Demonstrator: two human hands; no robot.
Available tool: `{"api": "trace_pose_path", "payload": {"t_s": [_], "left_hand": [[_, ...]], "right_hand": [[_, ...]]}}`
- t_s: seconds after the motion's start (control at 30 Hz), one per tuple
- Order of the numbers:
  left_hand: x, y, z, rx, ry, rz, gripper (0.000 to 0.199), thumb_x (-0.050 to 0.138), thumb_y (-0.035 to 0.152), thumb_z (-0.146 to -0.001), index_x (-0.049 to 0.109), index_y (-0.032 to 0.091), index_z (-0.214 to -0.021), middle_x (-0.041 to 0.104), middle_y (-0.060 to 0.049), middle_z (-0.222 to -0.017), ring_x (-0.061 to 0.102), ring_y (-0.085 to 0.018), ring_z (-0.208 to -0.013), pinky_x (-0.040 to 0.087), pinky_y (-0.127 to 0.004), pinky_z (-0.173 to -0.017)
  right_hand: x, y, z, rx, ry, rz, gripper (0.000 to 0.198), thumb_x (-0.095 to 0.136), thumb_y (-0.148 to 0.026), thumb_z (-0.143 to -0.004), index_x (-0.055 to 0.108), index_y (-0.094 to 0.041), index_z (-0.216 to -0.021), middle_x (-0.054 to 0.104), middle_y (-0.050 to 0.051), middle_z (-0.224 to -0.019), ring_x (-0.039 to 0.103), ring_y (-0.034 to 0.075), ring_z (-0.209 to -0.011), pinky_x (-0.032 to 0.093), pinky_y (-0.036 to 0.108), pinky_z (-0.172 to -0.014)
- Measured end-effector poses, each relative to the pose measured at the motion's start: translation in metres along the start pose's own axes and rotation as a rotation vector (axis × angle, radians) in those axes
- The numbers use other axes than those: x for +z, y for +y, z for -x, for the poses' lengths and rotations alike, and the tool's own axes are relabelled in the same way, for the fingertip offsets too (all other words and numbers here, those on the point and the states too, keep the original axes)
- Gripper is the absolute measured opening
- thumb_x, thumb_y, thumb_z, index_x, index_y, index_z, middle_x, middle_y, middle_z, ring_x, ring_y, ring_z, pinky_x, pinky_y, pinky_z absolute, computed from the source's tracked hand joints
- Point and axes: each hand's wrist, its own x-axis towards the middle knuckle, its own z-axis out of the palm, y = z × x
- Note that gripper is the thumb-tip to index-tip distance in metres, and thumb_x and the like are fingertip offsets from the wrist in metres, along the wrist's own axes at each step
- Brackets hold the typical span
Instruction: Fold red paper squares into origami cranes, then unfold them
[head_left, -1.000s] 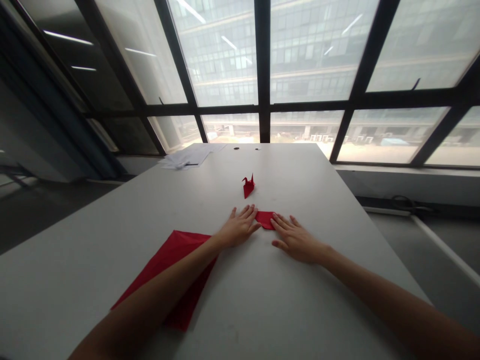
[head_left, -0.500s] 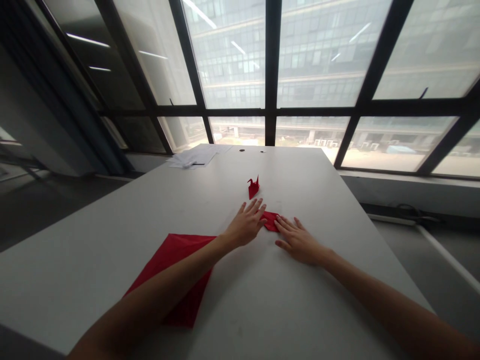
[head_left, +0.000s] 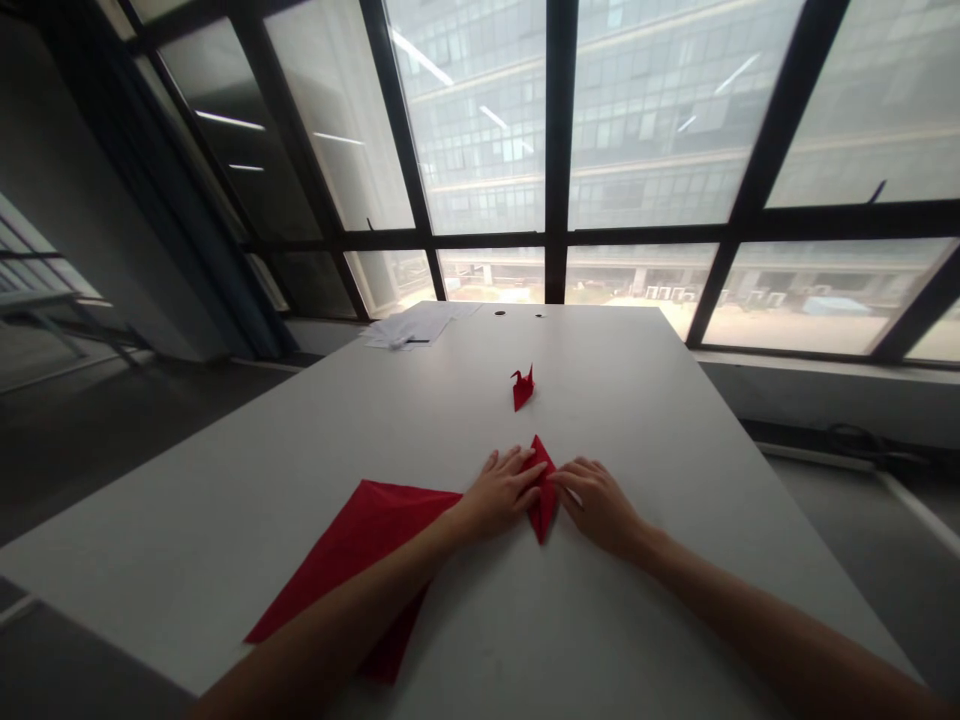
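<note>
A small folded piece of red paper [head_left: 545, 512] lies on the white table between my hands, its long diamond shape pointing away from and toward me. My left hand [head_left: 501, 494] rests on its left side with the fingers spread flat. At the right edge, my right hand [head_left: 600, 505] pinches the paper between thumb and fingertips. Beyond them stands a folded red paper crane [head_left: 523, 389]. Under my left forearm lies a larger red sheet of paper [head_left: 352, 545], partly hidden by the arm.
The white table [head_left: 637, 400] reaches toward large windows with dark frames. Loose white papers [head_left: 416, 325] with a dark pen-like item lie at its far left corner. A dark round hole [head_left: 500, 313] sits near the far edge. A blue curtain [head_left: 172, 200] hangs at left.
The small red paper now shows as a long diamond rather than a short compact shape. My right hand has gone from lying flat to pinching its edge. The camera view has shifted slightly.
</note>
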Motion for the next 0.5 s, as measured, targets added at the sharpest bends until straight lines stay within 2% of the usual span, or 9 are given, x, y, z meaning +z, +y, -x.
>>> {"api": "trace_pose_path", "payload": {"t_s": [0.07, 0.17, 0.27, 0.37, 0.43, 0.5], "left_hand": [[-0.001, -0.001, 0.001, 0.042, -0.020, 0.018, 0.056, 0.042, 0.044, -0.100, 0.029, 0.035, -0.153, 0.031, -0.006, -0.160, 0.023, -0.032, -0.148, 0.017, -0.060, -0.117], [-0.004, 0.000, 0.004, 0.071, -0.024, 0.040, 0.063, 0.047, 0.039, -0.098, 0.022, 0.031, -0.156, 0.030, -0.006, -0.160, 0.020, -0.031, -0.149, 0.018, -0.059, -0.118], [-0.009, 0.004, 0.009, 0.054, 0.054, 0.044, 0.053, 0.043, 0.036, -0.100, 0.034, 0.026, -0.151, 0.038, -0.008, -0.156, 0.030, -0.028, -0.145, 0.023, -0.052, -0.118], [-0.016, 0.011, 0.014, 0.049, 0.128, 0.038, 0.041, 0.039, 0.039, -0.102, 0.051, 0.029, -0.140, 0.055, -0.007, -0.138, 0.049, -0.025, -0.128, 0.035, -0.044, -0.112], [-0.019, 0.015, 0.017, 0.068, 0.140, 0.035, 0.039, 0.044, 0.045, -0.100, 0.057, 0.030, -0.133, 0.060, -0.006, -0.128, 0.054, -0.025, -0.119, 0.039, -0.043, -0.108], [-0.020, 0.015, 0.018, 0.097, 0.138, 0.044, 0.038, 0.049, 0.045, -0.098, 0.059, 0.030, -0.131, 0.061, -0.006, -0.128, 0.055, -0.025, -0.119, 0.039, -0.042, -0.108]], "right_hand": [[0.003, 0.014, -0.002, -0.034, 0.032, -0.024, 0.028, 0.050, -0.020, -0.097, 0.068, -0.027, -0.116, 0.070, 0.006, -0.118, 0.060, 0.023, -0.110, 0.043, 0.040, -0.097], [0.007, 0.023, -0.003, -0.070, -0.014, -0.027, 0.034, 0.053, -0.022, -0.094, 0.064, -0.028, -0.126, 0.065, 0.005, -0.131, 0.055, 0.024, -0.122, 0.039, 0.043, -0.104], [0.007, 0.019, -0.001, -0.052, -0.049, 0.014, 0.032, 0.054, -0.026, -0.095, 0.065, -0.027, -0.125, 0.065, 0.006, -0.131, 0.055, 0.024, -0.121, 0.036, 0.044, -0.106], [0.006, 0.010, 0.000, -0.021, -0.039, 0.078, 0.028, 0.053, -0.029, -0.097, 0.066, -0.027, -0.122, 0.067, 0.006, -0.124, 0.056, 0.024, -0.116, 0.032, 0.046, -0.107], [0.006, 0.005, 0.001, 0.001, -0.027, 0.130, 0.026, 0.052, -0.030, -0.097, 0.068, -0.027, -0.117, 0.069, 0.007, -0.117, 0.056, 0.025, -0.111, 0.032, 0.047, -0.106], [0.005, 0.004, 0.001, 0.031, -0.015, 0.169, 0.024, 0.051, -0.030, -0.097, 0.070, -0.026, -0.111, 0.069, 0.008, -0.110, 0.057, 0.025, -0.106, 0.034, 0.047, -0.103]]}}
